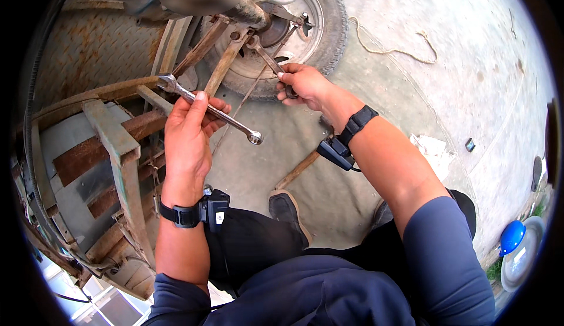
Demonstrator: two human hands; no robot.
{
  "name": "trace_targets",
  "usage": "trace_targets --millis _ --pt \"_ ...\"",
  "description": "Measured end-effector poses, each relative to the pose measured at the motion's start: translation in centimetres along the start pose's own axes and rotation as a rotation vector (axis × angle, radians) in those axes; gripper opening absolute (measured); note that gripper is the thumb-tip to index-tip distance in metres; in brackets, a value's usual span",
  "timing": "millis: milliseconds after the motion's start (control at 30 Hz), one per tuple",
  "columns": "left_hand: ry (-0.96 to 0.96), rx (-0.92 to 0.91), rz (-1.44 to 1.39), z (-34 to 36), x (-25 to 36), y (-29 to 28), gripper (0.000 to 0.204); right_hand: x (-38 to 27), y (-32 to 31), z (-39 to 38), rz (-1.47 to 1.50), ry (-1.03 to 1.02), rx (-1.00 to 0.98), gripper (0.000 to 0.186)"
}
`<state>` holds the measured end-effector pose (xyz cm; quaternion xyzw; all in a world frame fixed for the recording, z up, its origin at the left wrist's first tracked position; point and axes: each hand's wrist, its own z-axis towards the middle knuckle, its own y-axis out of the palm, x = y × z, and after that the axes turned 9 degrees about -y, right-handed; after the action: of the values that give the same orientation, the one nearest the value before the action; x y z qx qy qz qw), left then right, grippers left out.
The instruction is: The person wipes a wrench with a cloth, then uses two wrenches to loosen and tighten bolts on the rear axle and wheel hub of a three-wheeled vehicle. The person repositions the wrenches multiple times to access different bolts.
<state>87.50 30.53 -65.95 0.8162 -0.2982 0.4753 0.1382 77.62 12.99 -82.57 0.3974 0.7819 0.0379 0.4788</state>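
My left hand (191, 129) is closed around the middle of a shiny combination wrench (220, 114). Its open jaw points up and left, and the ring end sticks out to the right over the ground. In my right hand (305, 88) is a second, darker wrench (267, 59), gripped near its lower end. That wrench's upper end lies at or close to a bolt on the rusty frame bar (226, 61); whether it sits on the bolt I cannot tell. Just beyond stands a wheel (320, 14) with a pale rim and black tyre, a thin rod crossing in front of it.
A rusty metal frame (117, 138) with slats and cables fills the left side. Between my feet and the wheel lies a wooden-handled hammer (296, 170). A rope (393, 51), a white cloth (432, 153) and a blue helmet (512, 237) are on the right.
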Motion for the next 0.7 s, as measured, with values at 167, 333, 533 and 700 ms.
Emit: trace_targets --millis 167,333,533,700 --pt "-0.007 0.015 0.004 0.1 0.1 -0.3 0.018 0.6 0.0 1.0 -0.016 0.008 0.02 0.024" --pt "-0.008 0.008 -0.004 0.2 0.1 -0.3 0.018 1.4 -0.3 1.8 0.02 0.018 0.041 0.023" --pt "-0.01 0.008 -0.006 0.5 -0.1 -0.6 0.018 2.0 -0.6 2.6 0.031 0.01 0.019 0.023" --pt "-0.006 0.032 -0.008 0.4 0.0 -0.6 0.018 2.2 -1.2 2.8 0.027 0.027 -0.001 0.024"
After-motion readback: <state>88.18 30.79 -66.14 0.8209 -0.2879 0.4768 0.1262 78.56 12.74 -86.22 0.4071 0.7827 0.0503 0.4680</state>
